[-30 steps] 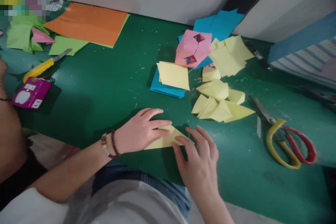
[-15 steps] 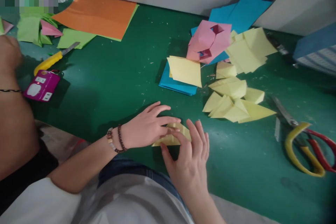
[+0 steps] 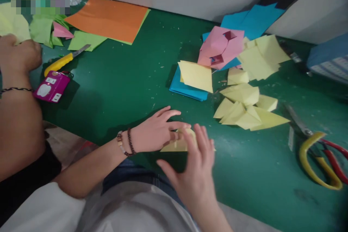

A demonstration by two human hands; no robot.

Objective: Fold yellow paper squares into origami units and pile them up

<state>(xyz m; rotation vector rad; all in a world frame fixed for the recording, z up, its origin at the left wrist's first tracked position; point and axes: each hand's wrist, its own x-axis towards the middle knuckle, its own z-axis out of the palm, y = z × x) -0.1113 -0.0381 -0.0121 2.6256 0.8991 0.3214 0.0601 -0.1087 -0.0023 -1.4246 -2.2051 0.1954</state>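
A folded yellow paper triangle lies on the green mat in front of me. My left hand, with beaded bracelets, has its fingertips pressed on the paper's top. My right hand is blurred, with its fingers against the fold and its thumb off the paper. Part of the paper is hidden under both hands. Beyond them lies a heap of folded yellow pieces.
Pink folded paper and yellow sheets on blue paper lie ahead. Right: red-and-yellow scissors. Left: a co-worker's hand, a yellow utility knife, a magenta device, an orange sheet.
The whole scene has shifted right in view. My right thumb has lifted away from the paper, and my hands have closed over it. A co-worker's hand has come in at the left.
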